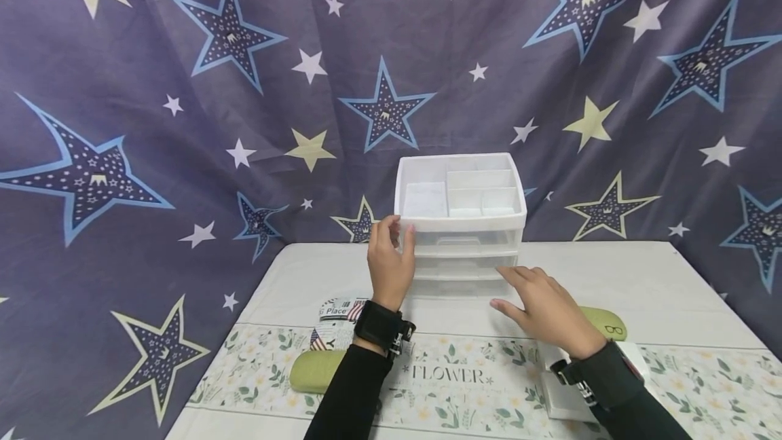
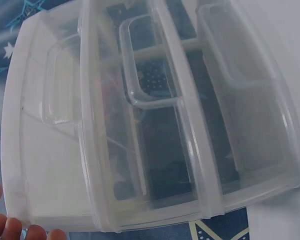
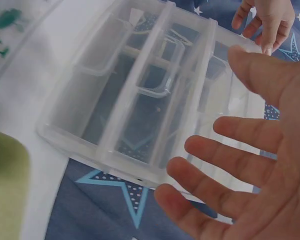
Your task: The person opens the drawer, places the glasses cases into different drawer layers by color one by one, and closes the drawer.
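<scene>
A white plastic drawer organizer (image 1: 461, 223) stands at the back of the table, its compartmented top facing up and its clear drawers facing forward. My left hand (image 1: 391, 267) holds its upper left corner, thumb at the front and fingers along the side. In the left wrist view, fingertips (image 2: 36, 232) show at the organizer's edge. Off the lower right front, my right hand (image 1: 544, 304) is spread with nothing in it. From the right wrist, the open palm and separated fingers (image 3: 215, 185) appear in front of the clear drawers (image 3: 155, 95).
Beside my left forearm lie a green case (image 1: 314, 371) and a printed item with flags and lettering (image 1: 336, 324). Partly behind my right wrist are another green case (image 1: 605, 323), marked with glasses, and white boxes (image 1: 562, 396). A floral runner (image 1: 452, 392) crosses the table; a star-patterned cloth (image 1: 256, 155) hangs behind.
</scene>
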The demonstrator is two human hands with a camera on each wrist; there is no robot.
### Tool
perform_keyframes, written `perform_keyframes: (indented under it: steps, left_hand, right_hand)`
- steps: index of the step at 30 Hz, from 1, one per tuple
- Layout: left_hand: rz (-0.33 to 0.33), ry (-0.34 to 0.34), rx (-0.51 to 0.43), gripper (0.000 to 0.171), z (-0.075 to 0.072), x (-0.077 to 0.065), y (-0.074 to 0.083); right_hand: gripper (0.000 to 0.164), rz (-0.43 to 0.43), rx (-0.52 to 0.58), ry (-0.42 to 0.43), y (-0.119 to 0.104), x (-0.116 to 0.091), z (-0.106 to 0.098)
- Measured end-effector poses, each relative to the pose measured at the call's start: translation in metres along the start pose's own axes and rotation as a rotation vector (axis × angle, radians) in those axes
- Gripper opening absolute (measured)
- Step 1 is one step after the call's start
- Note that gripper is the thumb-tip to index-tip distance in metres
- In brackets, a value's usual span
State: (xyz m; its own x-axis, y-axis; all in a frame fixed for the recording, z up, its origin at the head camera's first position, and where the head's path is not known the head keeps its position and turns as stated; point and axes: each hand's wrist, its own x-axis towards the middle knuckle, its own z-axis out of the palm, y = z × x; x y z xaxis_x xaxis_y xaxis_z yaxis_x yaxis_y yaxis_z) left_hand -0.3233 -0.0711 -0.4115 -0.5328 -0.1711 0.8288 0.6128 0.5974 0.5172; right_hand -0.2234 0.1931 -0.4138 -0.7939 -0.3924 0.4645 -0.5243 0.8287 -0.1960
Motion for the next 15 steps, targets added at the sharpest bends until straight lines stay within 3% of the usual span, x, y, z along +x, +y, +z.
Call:
perform_keyframes:
  steps: [7, 15]
  left_hand:
    - [-0.068, 0.017, -0.079, 0.030, 0.002, 0.008, -0.005]
    - [-0.117, -0.010, -0.139, 0.034, 0.002, 0.010, -0.009]
  right_hand:
    - [0.061, -0.068, -0.028, 0.062, -0.004, 0.019, -0.005]
    - [0.051, -0.198, -0.089, 0.285, -0.009, 0.043, 0.002]
